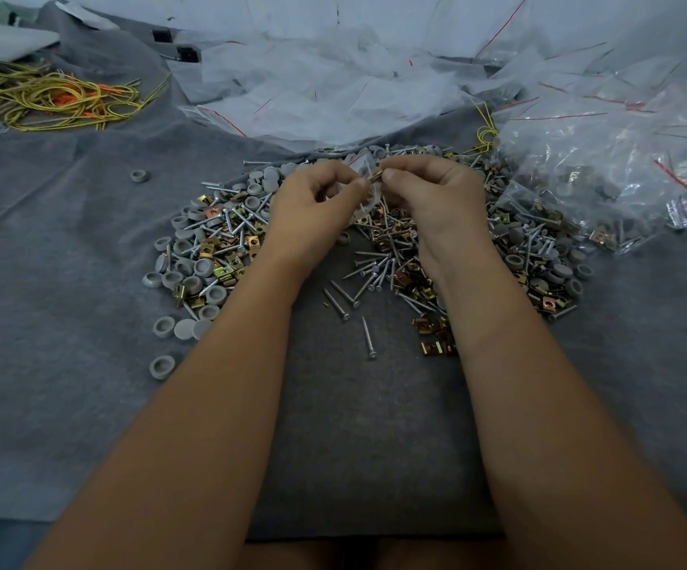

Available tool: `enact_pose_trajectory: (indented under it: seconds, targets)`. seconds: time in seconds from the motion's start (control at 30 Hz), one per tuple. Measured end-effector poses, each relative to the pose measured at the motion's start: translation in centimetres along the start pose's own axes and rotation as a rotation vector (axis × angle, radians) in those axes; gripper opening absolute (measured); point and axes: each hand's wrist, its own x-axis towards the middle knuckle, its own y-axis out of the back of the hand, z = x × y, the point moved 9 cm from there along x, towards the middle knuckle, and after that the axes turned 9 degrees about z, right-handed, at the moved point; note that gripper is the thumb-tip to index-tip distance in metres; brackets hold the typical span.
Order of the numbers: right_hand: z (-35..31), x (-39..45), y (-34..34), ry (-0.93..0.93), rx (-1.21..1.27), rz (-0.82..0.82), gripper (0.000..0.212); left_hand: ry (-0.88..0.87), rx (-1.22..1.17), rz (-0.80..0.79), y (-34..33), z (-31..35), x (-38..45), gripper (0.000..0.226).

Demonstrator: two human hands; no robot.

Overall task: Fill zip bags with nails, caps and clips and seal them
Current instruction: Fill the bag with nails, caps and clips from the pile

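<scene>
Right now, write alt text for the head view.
Two bare hands, left hand and right hand, pinch a small clear zip bag above a heap of screws, grey caps and brass clips on grey felt.

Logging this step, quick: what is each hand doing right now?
Left hand: pinching the small zip bag.
Right hand: pinching the same bag's other side.

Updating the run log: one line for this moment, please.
stage: filling | left hand: holds small clear plastic zip bag | right hand: pinches brass-coloured metal clip at bag mouth | seal: not done
</scene>
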Motion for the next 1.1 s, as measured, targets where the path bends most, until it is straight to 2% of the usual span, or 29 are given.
enact_pose_trajectory:
  seconds: [0.07, 0.13, 0.2, 0.33, 0.47, 0.83, 0.97, 1.1]
  targets:
    - [-1.0, 0.5, 1.7, 0.125, -0.224, 0.126, 0.017, 0.023, -0.009, 0.063, 0.5, -0.2, 0.1, 0.015]
    - [-1.6, 0.5, 2.2, 0.235, -0.533, 0.156, 0.024, 0.042, -0.032, 0.142, 1.1, -0.4, 0.3, 0.017]
    - [-1.9, 0.3, 1.4, 0.347, -0.770, 0.101, 0.027, 0.068, -0.032, 0.227, 1.8, -0.6, 0.5, 0.023]
    - [-1.6, -1.0, -2.1, 0.550, -1.077, -0.111, 0.025, 0.112, -0.017, 0.320, 2.7, -1.3, 0.6, 0.029]
    - [0.8, -1.6, -3.5, 0.567, -1.364, -0.257, 0.032, 0.105, 0.003, 0.309, 2.5, -1.2, 0.7, 0.029]
    - [-0.5, -1.8, -3.7, 0.637, -1.223, -0.200, 0.015, 0.105, -0.022, 0.327, 2.7, -1.4, 0.7, 0.028]
    - [-1.4, -1.9, -2.6, 0.551, -0.926, -0.137, 0.009, 0.105, -0.006, 0.325, 2.7, -1.5, 0.8, 0.027]
    - [-1.6, -1.4, -1.7, 0.436, -0.671, -0.091, 0.013, 0.094, 0.009, 0.314, 2.6, -1.5, 0.7, 0.026]
